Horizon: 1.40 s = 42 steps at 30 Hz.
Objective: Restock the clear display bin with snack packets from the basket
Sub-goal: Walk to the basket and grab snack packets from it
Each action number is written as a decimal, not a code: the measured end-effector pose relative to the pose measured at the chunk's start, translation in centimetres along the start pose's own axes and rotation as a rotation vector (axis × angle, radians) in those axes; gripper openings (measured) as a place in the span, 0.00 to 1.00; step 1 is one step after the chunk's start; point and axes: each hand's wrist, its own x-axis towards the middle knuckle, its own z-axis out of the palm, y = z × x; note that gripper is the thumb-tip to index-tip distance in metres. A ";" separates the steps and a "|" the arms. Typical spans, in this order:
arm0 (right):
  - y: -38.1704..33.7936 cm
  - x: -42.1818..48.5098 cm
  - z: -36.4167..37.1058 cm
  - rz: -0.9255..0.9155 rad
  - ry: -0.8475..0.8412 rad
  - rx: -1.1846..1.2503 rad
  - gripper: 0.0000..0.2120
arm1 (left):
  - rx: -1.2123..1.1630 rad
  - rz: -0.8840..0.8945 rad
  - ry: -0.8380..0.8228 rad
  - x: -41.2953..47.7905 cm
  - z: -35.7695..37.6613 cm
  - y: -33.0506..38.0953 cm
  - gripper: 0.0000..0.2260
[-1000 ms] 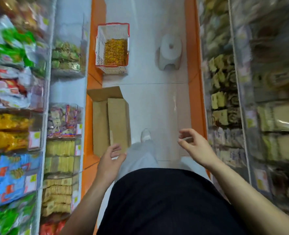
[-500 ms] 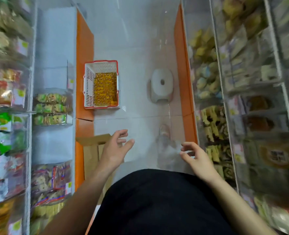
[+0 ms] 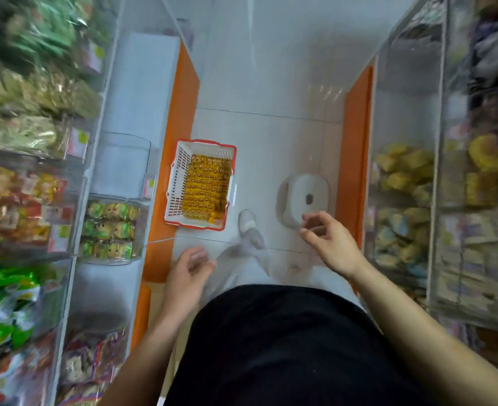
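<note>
A white basket with a red rim [image 3: 175, 183] stands on the aisle floor by the left shelf, filled with several yellow snack packets [image 3: 205, 189]. Just left of it an empty clear display bin [image 3: 122, 159] sits on the shelf, above a bin of green-and-gold packets [image 3: 108, 230]. My left hand [image 3: 187, 276] hangs in front of my body, below the basket, fingers loosely curled and holding nothing. Off to the right, my right hand [image 3: 329, 241] is also empty with relaxed fingers, near the stool.
A white step stool [image 3: 305, 197] stands on the floor right of the basket. Shelves of packed snacks line both sides of the narrow aisle, with orange base boards [image 3: 354, 153]. My foot [image 3: 247, 221] is between basket and stool.
I have walked forward along the aisle: basket and stool are now much closer and the cardboard box has dropped out of view. Both hands stay empty.
</note>
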 end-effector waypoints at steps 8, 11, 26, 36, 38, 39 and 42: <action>-11.2 10.0 -2.6 -0.033 -0.057 -0.099 0.12 | -0.049 0.114 0.002 13.5 -4.7 13.9 0.19; -15.5 14.7 -3.5 -0.065 -0.101 -0.124 0.12 | -0.098 0.141 0.054 17.1 -5.5 17.7 0.19; -29.4 46.0 10.3 -0.424 -0.797 -0.839 0.16 | -0.481 -0.551 0.555 30.7 -3.4 11.0 0.19; -14.2 60.6 36.7 -0.659 -0.961 -1.050 0.18 | -0.525 -0.720 0.561 47.2 5.2 -13.8 0.20; -9.1 63.5 41.3 -0.696 -1.007 -1.067 0.16 | -0.538 -0.759 0.571 50.5 7.5 -19.5 0.21; -6.5 64.8 43.6 -0.731 -1.020 -1.081 0.15 | -0.535 -0.777 0.566 52.3 8.6 -22.2 0.22; 0.2 67.8 49.5 -0.853 -1.051 -1.105 0.18 | -0.486 -0.784 0.632 57.7 11.3 -28.8 0.26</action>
